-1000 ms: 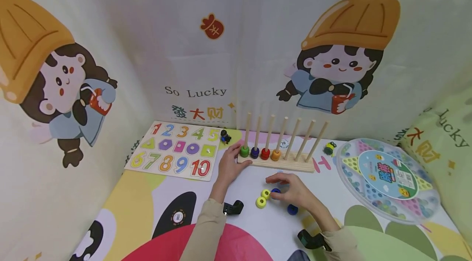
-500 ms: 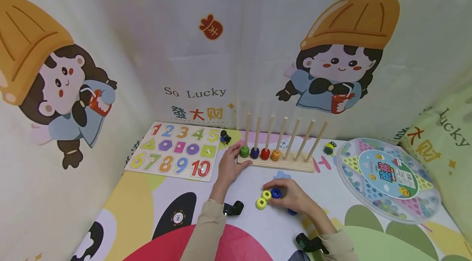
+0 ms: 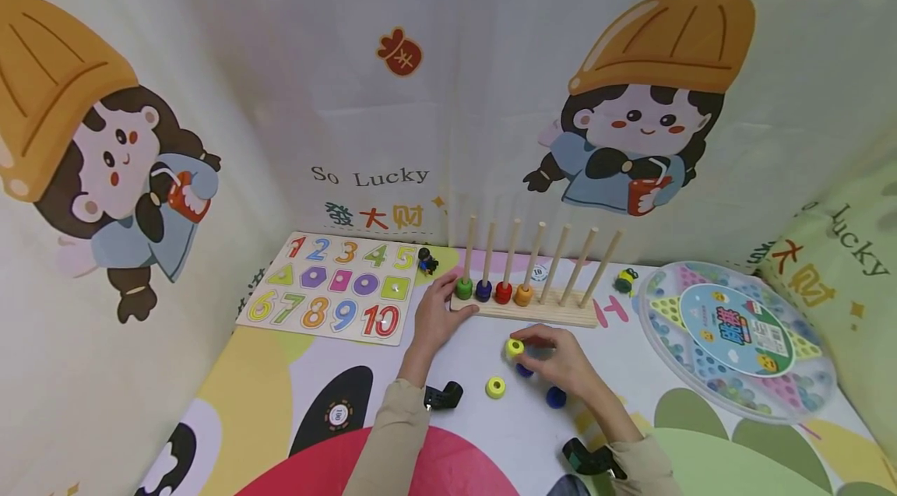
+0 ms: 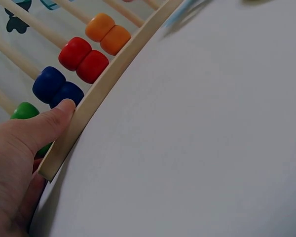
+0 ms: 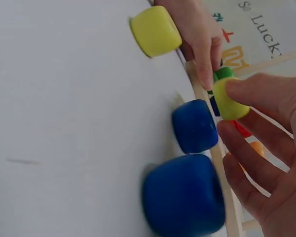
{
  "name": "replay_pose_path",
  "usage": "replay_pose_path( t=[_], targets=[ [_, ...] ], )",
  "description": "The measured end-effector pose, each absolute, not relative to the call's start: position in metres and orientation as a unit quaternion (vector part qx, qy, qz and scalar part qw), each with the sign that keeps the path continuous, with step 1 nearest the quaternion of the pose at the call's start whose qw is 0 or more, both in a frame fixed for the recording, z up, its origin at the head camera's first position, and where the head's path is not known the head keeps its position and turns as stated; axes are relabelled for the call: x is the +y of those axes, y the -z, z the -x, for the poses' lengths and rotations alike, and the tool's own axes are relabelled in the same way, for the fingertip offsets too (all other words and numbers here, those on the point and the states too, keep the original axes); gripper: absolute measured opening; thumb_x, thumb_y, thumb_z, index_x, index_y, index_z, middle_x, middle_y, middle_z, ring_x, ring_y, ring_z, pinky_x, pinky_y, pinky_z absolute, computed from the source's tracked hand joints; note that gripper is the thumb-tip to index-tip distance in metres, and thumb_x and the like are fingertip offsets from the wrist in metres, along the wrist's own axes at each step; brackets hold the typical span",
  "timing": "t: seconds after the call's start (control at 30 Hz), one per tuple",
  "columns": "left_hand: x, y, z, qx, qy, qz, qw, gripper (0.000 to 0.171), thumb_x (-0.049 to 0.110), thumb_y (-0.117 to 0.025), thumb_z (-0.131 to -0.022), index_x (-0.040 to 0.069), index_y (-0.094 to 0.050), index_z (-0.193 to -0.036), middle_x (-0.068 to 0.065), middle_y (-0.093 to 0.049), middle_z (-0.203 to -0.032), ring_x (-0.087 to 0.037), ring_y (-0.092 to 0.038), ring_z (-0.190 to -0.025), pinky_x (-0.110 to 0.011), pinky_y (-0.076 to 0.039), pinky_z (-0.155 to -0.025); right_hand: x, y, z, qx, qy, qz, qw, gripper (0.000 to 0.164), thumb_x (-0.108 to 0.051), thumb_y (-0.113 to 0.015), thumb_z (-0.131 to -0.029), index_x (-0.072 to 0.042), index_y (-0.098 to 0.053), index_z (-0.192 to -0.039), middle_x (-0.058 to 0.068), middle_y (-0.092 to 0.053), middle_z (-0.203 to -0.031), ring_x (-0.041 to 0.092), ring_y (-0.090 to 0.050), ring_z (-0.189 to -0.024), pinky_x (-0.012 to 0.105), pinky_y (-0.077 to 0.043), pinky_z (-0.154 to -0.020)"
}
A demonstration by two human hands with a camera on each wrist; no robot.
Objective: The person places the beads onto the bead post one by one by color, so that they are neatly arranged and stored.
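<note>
My left hand grips the left end of a wooden peg rack, its thumb along the front edge. Green, blue, red and orange beads sit on the rack's four leftmost pegs; the other pegs are bare. Between thumb and fingertips my right hand pinches a yellow bead, lifted off the table in front of the rack. A second yellow bead lies to its lower left. Two blue beads rest on the table below the right hand.
Left of the rack lies a number puzzle board, with a small dark figure at its corner. To the right are a small green-and-yellow toy and a round clear game board. A printed curtain hangs behind.
My right hand has reached the bead group, taken one yellow bead and lifted it slightly toward the rack, away from the other yellow one. My left hand stays on the rack.
</note>
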State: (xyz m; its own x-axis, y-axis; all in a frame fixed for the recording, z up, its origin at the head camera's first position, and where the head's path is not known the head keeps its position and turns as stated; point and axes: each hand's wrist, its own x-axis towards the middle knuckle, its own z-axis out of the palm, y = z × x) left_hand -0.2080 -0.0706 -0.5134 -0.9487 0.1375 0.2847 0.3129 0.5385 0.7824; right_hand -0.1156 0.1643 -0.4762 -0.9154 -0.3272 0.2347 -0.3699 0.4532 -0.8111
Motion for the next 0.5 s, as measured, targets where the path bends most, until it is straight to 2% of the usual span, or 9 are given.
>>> replay_pose_path(
  t=[0.27,0.5],
  targets=[
    [-0.072,0.515,0.208,-0.871,0.462,0.131,0.099,0.067,0.026,-0.085,-0.077,-0.007,-0.060,-0.129,-0.013,-0.053,-0.141,-0.032,-0.051,-0.126,-0.039,-0.050,-0.100,0.171,0.468,0.121,-0.850,-0.492,-0.174,0.069,0.029,0.002,-0.080,-0.078,-0.003,-0.072,-0.105,0.008,-0.073,-0.100,0.023,-0.069,-0.090,0.040,-0.060,-0.079],
    [-0.071,0.514,0.209,-0.870,0.466,0.130,0.094,0.067,0.027,-0.085,-0.078,-0.006,-0.059,-0.130,-0.013,-0.052,-0.142,-0.031,-0.051,-0.126,-0.038,-0.051,-0.100,0.172,0.453,0.123,-0.847,-0.500,-0.151,0.103,0.029,0.005,-0.078,-0.080,0.002,-0.071,-0.108,0.014,-0.072,-0.103,0.030,-0.068,-0.091,0.048,-0.059,-0.080]
  ],
)
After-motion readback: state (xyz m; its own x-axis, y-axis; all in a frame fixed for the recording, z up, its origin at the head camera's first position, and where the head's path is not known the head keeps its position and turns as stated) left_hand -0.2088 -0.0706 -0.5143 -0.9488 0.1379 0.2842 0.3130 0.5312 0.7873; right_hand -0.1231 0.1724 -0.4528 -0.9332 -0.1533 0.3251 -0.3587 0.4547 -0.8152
